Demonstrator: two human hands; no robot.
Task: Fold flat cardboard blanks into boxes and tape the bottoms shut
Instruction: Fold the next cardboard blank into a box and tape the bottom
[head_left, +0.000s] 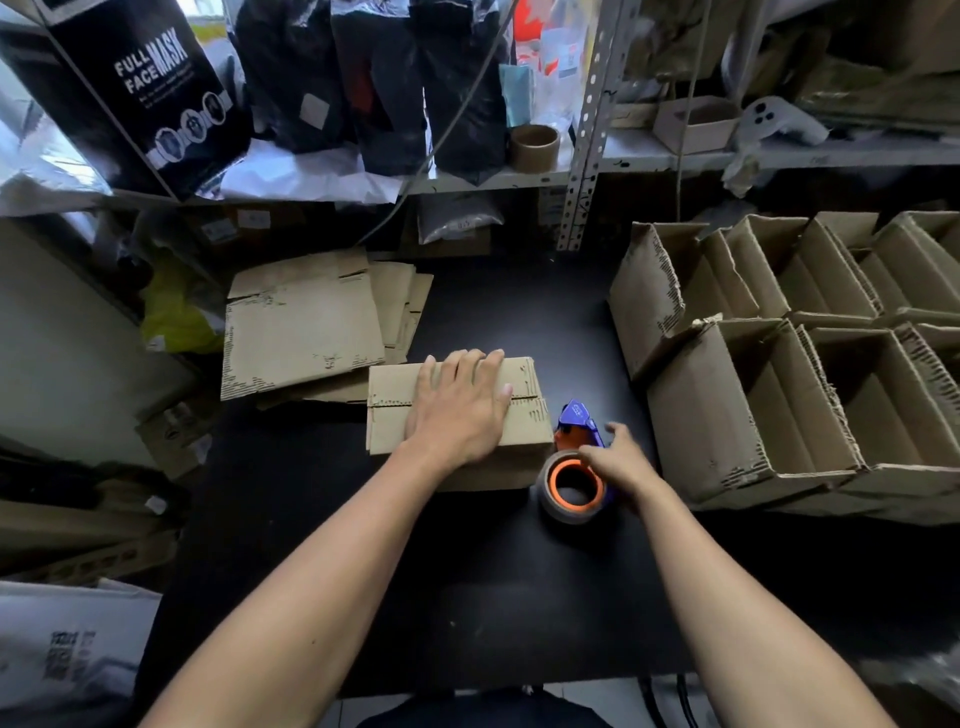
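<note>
Box (457, 415) sits bottom-up at the middle of the black table (493, 597), its flaps folded shut. The left hand (462, 410) presses flat on them, fingers straight. Just right of the box, the right hand (621, 465) reaches with loosely spread fingers over the tape dispenser (574, 467), not yet gripping. If the press eases, the flaps could spring apart; a hurried grab could skew the tape off the seam.
</note>
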